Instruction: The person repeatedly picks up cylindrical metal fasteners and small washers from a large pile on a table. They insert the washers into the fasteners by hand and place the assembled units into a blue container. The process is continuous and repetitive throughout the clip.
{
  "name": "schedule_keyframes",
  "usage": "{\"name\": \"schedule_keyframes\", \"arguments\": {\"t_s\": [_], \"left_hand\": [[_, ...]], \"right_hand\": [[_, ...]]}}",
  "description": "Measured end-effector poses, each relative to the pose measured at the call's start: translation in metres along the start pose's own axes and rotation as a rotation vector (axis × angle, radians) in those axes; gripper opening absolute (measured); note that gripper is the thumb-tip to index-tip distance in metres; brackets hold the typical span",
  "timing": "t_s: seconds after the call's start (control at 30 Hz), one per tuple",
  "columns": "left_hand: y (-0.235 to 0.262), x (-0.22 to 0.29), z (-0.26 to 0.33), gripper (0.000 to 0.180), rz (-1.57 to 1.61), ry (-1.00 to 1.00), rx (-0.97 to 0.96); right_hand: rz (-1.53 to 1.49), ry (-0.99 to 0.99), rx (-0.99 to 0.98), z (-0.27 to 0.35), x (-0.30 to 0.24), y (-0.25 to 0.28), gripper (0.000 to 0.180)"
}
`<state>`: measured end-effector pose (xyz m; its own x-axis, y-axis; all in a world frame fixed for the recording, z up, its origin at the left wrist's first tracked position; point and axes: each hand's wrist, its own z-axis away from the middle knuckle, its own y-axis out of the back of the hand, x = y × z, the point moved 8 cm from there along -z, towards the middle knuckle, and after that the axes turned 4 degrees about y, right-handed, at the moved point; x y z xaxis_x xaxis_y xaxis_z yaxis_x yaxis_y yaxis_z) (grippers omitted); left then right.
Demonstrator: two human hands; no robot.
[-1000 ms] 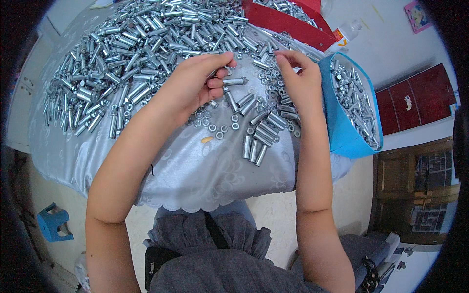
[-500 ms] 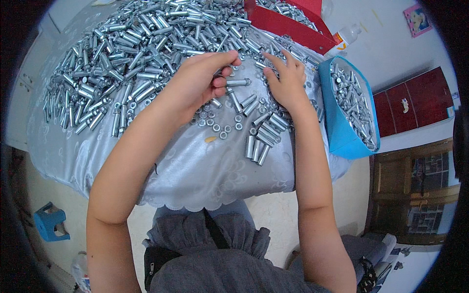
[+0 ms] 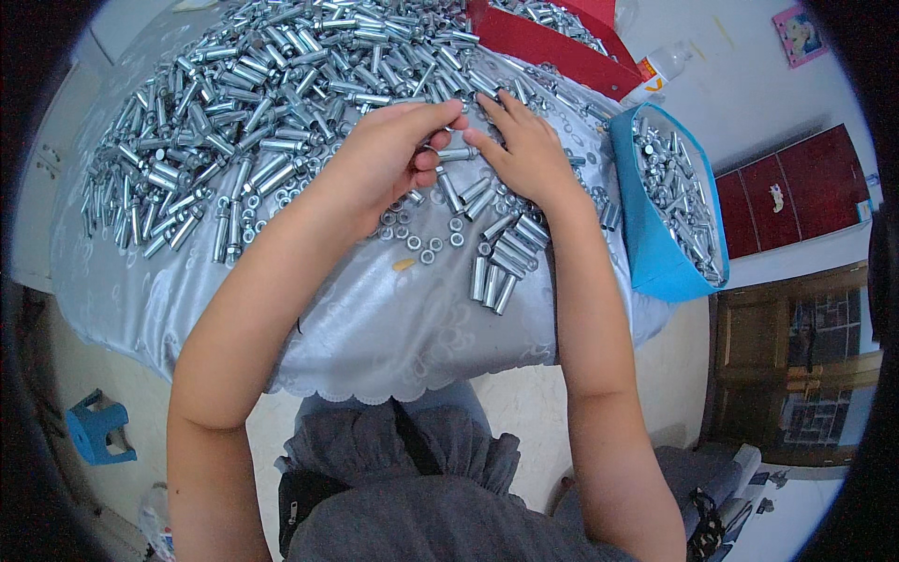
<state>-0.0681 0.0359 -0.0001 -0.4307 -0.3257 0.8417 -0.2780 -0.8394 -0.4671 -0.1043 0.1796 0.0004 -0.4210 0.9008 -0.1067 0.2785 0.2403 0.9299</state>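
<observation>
Our left hand (image 3: 386,157) is curled, can't tell if gripping; our right hand (image 3: 526,157) has fingers spread. We'd best pinch nuts (image 3: 413,243) singly, imo.

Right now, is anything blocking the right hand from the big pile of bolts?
Nothing I can see. The right hand has its fingertips by the edge of the pile of bolts. The left hand is close beside its thumb, leaving those fingertips uncovered.
</observation>
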Motion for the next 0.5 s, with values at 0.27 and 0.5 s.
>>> {"name": "schedule_keyframes", "arguments": {"t_s": [0.27, 0.5], "left_hand": [[0.003, 0.001, -0.002, 0.022, -0.016, -0.001, -0.021], [0.002, -0.002, -0.001, 0.022, -0.038, 0.017, 0.005]], "right_hand": [[-0.149, -0.029, 0.092, -0.003, 0.001, 0.019, 0.02], [-0.124, -0.011, 0.126, -0.001, -0.002, 0.026, 0.014]]}}
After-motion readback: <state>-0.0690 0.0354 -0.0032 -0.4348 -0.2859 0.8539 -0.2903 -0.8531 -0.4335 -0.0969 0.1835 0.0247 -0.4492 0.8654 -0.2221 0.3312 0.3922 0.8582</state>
